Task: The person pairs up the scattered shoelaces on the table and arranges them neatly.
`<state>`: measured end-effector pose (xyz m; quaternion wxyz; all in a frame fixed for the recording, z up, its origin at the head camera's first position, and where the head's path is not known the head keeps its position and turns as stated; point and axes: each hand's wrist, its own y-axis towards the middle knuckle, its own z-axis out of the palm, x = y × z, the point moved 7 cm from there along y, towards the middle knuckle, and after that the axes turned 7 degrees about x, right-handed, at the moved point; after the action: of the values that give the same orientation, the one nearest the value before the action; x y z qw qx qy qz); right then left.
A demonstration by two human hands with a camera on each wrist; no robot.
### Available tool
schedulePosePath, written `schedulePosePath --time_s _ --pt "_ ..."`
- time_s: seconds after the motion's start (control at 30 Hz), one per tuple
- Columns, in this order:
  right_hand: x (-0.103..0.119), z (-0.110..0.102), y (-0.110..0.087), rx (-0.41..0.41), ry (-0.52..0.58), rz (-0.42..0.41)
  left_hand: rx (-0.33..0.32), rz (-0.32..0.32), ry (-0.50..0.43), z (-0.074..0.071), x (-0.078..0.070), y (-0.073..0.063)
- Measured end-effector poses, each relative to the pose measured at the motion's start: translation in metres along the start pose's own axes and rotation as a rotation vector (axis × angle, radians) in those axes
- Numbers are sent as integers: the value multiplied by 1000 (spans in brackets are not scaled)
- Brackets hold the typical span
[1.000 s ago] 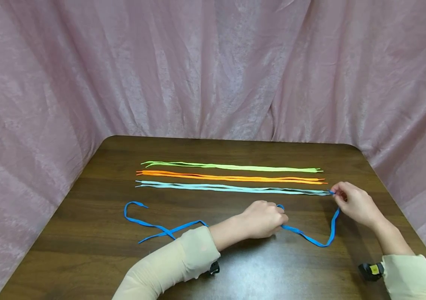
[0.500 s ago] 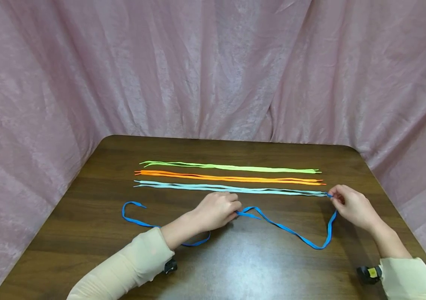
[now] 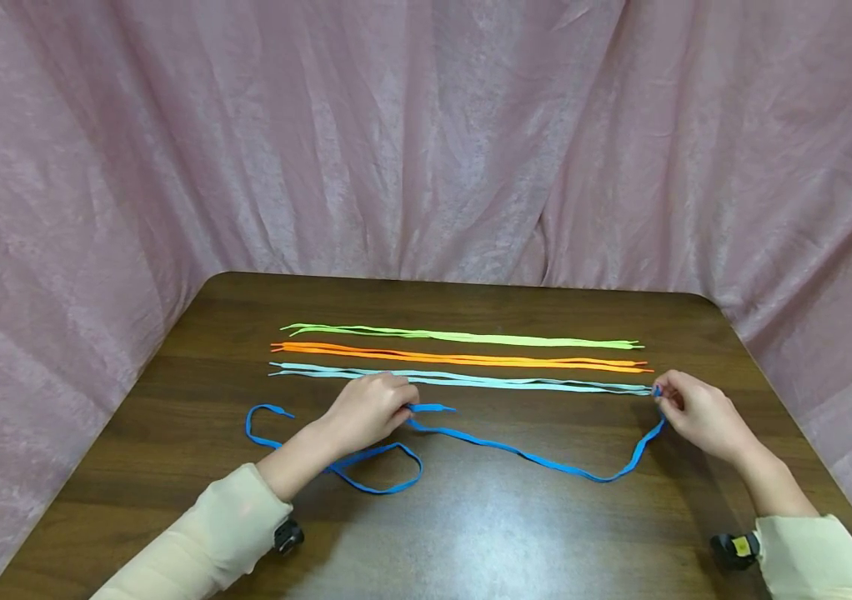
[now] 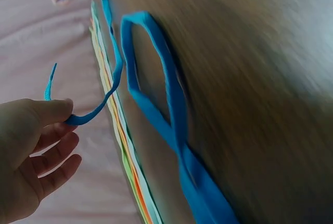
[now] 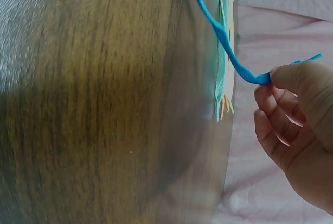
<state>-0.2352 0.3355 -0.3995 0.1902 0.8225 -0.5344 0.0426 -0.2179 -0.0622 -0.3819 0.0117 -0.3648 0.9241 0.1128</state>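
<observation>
A blue shoelace runs in a sagging curve between both hands in the head view. My left hand pinches it between thumb and fingertips near one end; the short free tip sticks out past the thumb in the left wrist view. Near the other end my right hand pinches it with thumb and forefinger, a short tip projecting beyond. The other fingers of that hand are loosely bent. More blue shoelace lies looped on the table, partly hidden under my left forearm.
Pale blue shoelaces, orange shoelaces and lime green shoelaces lie straight in parallel rows across the brown wooden table. A pink curtain hangs behind the table's far edge.
My left hand has moved left across the table, drawing the pinched shoelace end along and lengthening the span between the hands. My right hand has stayed nearly in place.
</observation>
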Motion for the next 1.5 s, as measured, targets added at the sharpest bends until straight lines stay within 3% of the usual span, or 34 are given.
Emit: schedulePosePath --time_s 0.23,0.47,0.67,1.03,1.5 --pt "0 1 -1 1 6 -5 -11 -111 -12 -2 33 -21" --pt "1 4 -3 3 8 -15 32 -240 -30 5 72 -40" --pt "2 6 -3 9 10 -16 52 -313 -46 11 98 -55" --pt "-2 11 -3 52 18 8 50 -383 -95 14 129 -76" --pt "-5 9 -4 66 10 9 55 -492 -105 8 155 -101"
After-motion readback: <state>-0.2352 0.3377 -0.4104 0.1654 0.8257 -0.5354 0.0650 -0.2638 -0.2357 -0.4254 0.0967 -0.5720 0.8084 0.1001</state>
